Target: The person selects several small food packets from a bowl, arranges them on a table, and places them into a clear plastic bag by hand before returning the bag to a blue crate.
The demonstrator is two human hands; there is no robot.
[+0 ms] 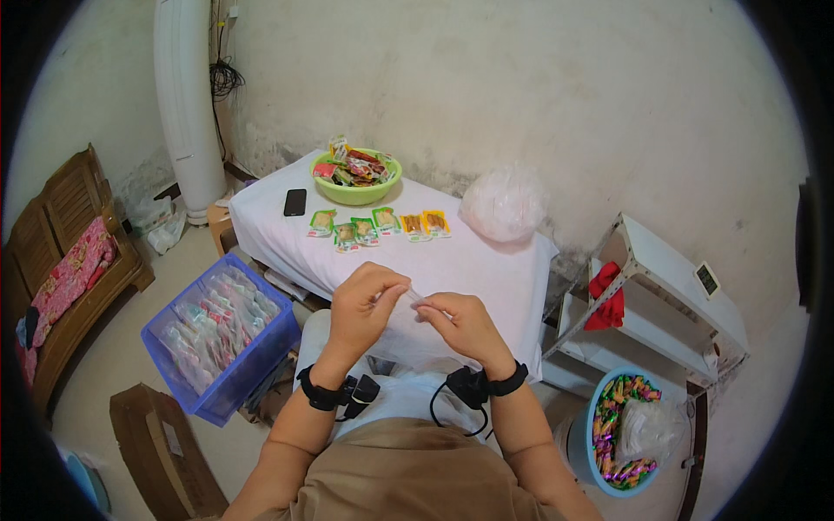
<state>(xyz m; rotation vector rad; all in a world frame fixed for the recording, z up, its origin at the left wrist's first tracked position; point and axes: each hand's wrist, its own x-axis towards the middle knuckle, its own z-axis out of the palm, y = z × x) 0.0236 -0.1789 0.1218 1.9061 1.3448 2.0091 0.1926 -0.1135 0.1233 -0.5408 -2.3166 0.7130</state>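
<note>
My left hand (365,309) and my right hand (459,322) pinch a thin clear plastic bag (414,297) between thumbs and fingers, above the near edge of the white-covered table (495,286). The bag's lower part is hard to make out. Beyond my hands lie several small food packets, some green and white (346,237), others yellow (436,223). A green plastic bowl (358,194) heaped with packets stands behind them. To its left a black smartphone (295,202) lies flat. A large bundle of clear plastic bags (505,205) rests at the table's right back.
At the left stand a blue plastic crate (218,404) of filled clear bags, an open cardboard box (140,449) and a wooden bench (98,312). A metal shelf (684,260) with a red cloth (606,296) and a blue tub (582,436) of wrapped sweets stand at the right.
</note>
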